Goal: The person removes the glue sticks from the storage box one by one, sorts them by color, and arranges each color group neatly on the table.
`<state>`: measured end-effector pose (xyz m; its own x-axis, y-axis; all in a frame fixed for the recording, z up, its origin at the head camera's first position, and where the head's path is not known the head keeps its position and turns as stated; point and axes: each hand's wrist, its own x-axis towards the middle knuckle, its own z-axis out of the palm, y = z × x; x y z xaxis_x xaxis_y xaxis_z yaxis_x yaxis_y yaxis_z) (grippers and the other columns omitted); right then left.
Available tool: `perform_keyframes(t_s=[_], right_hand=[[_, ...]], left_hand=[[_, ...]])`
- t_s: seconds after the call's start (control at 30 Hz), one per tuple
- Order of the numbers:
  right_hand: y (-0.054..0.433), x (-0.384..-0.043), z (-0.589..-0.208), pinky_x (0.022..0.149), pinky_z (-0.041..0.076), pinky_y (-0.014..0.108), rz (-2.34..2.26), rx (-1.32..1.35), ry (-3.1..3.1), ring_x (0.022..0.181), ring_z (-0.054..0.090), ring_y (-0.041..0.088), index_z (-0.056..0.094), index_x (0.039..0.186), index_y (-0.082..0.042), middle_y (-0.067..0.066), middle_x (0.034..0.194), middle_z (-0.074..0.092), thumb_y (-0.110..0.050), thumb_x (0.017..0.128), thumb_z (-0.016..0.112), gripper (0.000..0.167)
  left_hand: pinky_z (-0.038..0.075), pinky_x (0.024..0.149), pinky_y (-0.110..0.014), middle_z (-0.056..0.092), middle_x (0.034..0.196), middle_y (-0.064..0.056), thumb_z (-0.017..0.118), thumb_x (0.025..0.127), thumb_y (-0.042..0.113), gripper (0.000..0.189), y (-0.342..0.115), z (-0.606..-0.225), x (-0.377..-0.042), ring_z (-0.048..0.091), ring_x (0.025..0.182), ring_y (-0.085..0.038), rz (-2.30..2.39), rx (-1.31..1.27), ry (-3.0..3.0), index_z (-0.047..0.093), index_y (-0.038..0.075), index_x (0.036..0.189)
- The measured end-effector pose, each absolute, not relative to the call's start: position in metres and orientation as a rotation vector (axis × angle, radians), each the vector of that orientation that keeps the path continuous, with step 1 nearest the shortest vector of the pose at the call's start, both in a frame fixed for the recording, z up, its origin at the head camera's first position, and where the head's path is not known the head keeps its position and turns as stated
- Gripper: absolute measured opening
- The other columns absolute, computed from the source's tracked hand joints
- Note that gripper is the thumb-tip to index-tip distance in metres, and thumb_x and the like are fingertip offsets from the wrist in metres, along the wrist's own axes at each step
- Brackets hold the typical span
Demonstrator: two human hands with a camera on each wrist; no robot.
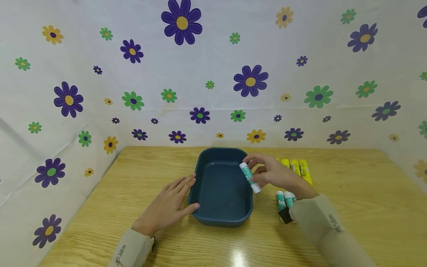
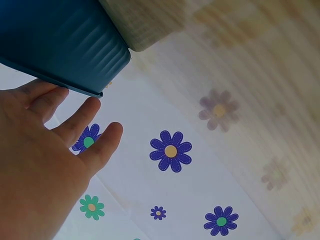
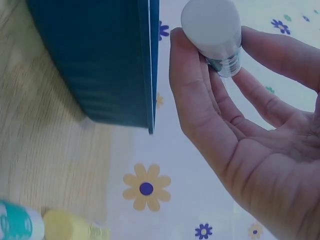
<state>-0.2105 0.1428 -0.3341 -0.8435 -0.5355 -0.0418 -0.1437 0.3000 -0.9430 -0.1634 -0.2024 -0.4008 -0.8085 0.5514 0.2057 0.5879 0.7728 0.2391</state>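
My right hand [image 1: 275, 172] pinches a glue stick [image 1: 247, 173], white at both ends with a green label, between thumb and fingers. It is tilted over the right rim of a dark blue rectangular bin [image 1: 221, 223]. In the right wrist view the white end of the glue stick [image 3: 212, 22] faces the camera, beside the bin's outer wall [image 3: 100, 65]. My left hand [image 1: 170, 204] rests with extended fingers against the bin's left rim. The left wrist view shows its fingertips [image 2: 90, 106] at the rim, beside the ribbed wall. The bin's visible floor is bare.
Several yellow glue sticks [image 1: 304, 168] lie in a row at the right, behind my right forearm. Nearer are more green-and-white glue sticks [image 1: 281, 200], partly hidden by the sleeve. A flowered white cloth [image 1: 207, 126] hangs behind the wooden table [image 1: 150, 163].
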Motion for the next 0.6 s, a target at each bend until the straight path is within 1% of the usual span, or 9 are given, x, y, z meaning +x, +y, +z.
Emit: perform_keyframes(t_s=[0.17, 0.3, 0.43, 0.6], right_hand=[[0.157, -0.208, -0.333, 0.073, 0.059, 0.041, -1.529, -0.589, 2.290, 0.092, 0.064, 0.030, 0.044, 0.143, 0.006, 0.026, 0.125, 0.051, 0.004, 0.092, 0.061, 0.054], [0.168, -0.205, -0.332, 0.072, 0.059, 0.039, -1.530, -0.602, 2.318, 0.092, 0.063, 0.031, 0.044, 0.143, 0.006, 0.027, 0.126, 0.050, 0.005, 0.091, 0.060, 0.054], [0.176, -0.203, -0.331, 0.069, 0.058, 0.037, -1.551, -0.602, 2.323, 0.091, 0.062, 0.031, 0.044, 0.141, 0.005, 0.028, 0.126, 0.049, 0.006, 0.090, 0.063, 0.055], [0.185, -0.200, -0.329, 0.070, 0.057, 0.037, -1.544, -0.613, 2.339, 0.092, 0.062, 0.031, 0.044, 0.141, 0.007, 0.027, 0.125, 0.050, 0.005, 0.090, 0.063, 0.055]], left_hand=[[0.029, 0.115, -0.059, 0.029, 0.165, -0.007, 0.053, 0.101, 0.055, 0.078, -0.202, -0.400, -0.163, 0.031, 0.148, -0.034, -0.439, -0.918, -2.842, 0.038, 0.001, 0.155], [0.030, 0.115, -0.059, 0.029, 0.165, -0.008, 0.054, 0.101, 0.055, 0.078, -0.202, -0.400, -0.163, 0.031, 0.148, -0.035, -0.441, -0.917, -2.841, 0.037, 0.000, 0.155], [0.031, 0.114, -0.060, 0.030, 0.164, -0.009, 0.055, 0.101, 0.054, 0.078, -0.202, -0.400, -0.163, 0.032, 0.147, -0.035, -0.449, -0.917, -2.835, 0.038, 0.000, 0.155], [0.032, 0.113, -0.061, 0.031, 0.164, -0.009, 0.055, 0.101, 0.054, 0.078, -0.202, -0.400, -0.163, 0.032, 0.147, -0.036, -0.460, -0.916, -2.831, 0.039, -0.001, 0.154]])
